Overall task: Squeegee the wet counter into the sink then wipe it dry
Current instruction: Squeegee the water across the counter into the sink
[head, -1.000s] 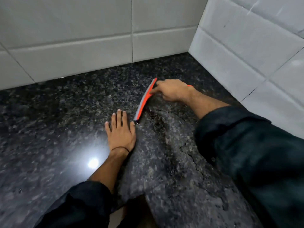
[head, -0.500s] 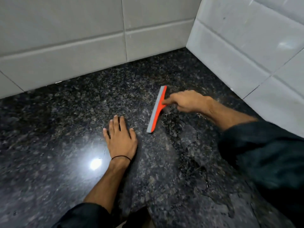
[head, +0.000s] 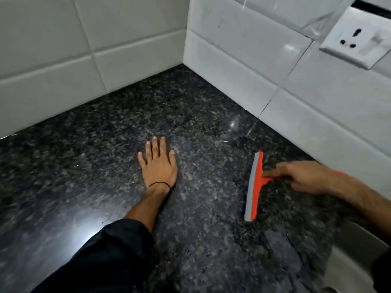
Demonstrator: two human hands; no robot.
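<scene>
- Left of the right grip: squeegee, handle held, blade on surface.
- Beyond it, left grip: flat, empty.
- Step: squeegeeing; next, pull toward sink.

Pulled the squeegee rightward and nearer across the counter with the right hand. Left it well apart from the left hand, after lying just beside those fingers. Turned the view right, onto the sink rim and a wall socket.
</scene>
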